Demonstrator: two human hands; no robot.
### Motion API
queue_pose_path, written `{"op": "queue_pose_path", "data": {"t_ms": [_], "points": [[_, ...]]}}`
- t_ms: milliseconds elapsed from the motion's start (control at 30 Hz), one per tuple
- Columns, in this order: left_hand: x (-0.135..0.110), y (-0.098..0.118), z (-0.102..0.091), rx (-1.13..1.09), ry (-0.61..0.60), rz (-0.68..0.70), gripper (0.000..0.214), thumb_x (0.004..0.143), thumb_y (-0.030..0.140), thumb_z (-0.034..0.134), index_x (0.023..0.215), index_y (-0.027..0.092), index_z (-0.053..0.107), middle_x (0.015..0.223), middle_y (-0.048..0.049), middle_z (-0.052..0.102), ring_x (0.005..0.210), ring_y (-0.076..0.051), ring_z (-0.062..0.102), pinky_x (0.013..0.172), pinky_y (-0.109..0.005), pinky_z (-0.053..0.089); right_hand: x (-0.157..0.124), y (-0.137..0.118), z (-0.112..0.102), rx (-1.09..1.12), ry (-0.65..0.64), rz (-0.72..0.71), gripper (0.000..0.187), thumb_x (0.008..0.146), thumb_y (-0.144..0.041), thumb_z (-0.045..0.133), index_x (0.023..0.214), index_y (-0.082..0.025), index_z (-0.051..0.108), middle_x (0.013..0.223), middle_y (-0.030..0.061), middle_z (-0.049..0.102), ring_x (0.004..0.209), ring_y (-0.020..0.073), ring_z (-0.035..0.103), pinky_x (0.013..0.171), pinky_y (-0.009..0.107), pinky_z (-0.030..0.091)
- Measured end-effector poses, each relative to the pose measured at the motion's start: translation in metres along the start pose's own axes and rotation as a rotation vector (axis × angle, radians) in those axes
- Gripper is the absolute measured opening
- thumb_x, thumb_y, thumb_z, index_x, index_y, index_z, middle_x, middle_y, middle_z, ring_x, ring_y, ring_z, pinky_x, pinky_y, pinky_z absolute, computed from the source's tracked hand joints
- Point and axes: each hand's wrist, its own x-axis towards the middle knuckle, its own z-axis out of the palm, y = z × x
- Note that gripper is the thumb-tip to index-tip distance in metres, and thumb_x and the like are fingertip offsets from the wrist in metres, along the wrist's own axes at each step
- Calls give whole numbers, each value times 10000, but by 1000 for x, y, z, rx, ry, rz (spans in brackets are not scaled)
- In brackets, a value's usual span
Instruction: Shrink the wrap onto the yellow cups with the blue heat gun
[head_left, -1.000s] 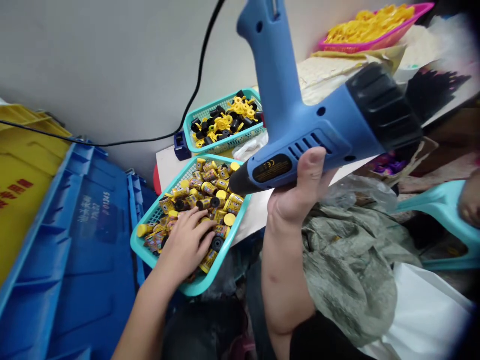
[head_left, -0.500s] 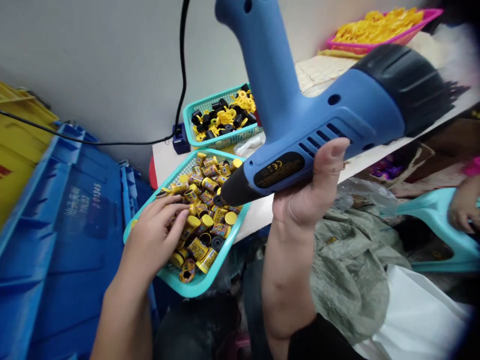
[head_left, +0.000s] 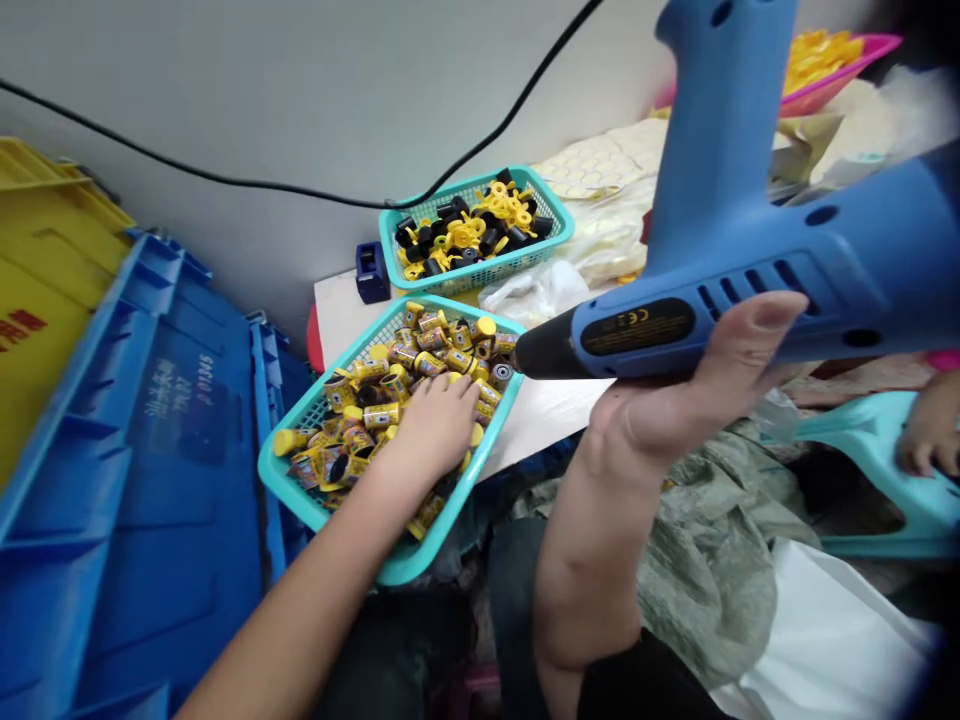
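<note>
My right hand (head_left: 690,400) is wrapped around the body of a blue corded power drill (head_left: 750,260), held up close to the camera with its black nose pointing left. My left hand (head_left: 431,425) reaches into the near teal basket (head_left: 285,480), fingers curled down among several small yellow-and-black printed cylinders (head_left: 390,385). What the fingers grip, if anything, is hidden under the hand. The drill's nose hangs just right of that basket.
A second teal basket (head_left: 555,215) of black and yellow parts stands behind, by the wall. A pink tray (head_left: 862,60) of yellow pieces sits at the far right. Blue and yellow crates (head_left: 150,420) fill the left. Another person's hand (head_left: 926,430) rests on a teal chair.
My left hand has shifted right and deeper into the near basket. The drill has swung rightwards and its cord now trails left across the wall.
</note>
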Motion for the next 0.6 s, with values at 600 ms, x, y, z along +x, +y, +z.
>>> {"op": "queue_pose_path", "data": {"t_ms": [600], "points": [[-53, -32, -17, -185, 44, -45, 298, 852, 136, 533, 1123, 203, 636, 1135, -80, 683, 1114, -301, 577, 954, -477, 476, 5, 12, -19, -110, -226, -1, 712, 767, -584, 617, 1337, -189, 455, 1330, -12, 460, 1455, 161, 280, 1254, 391, 298]]}}
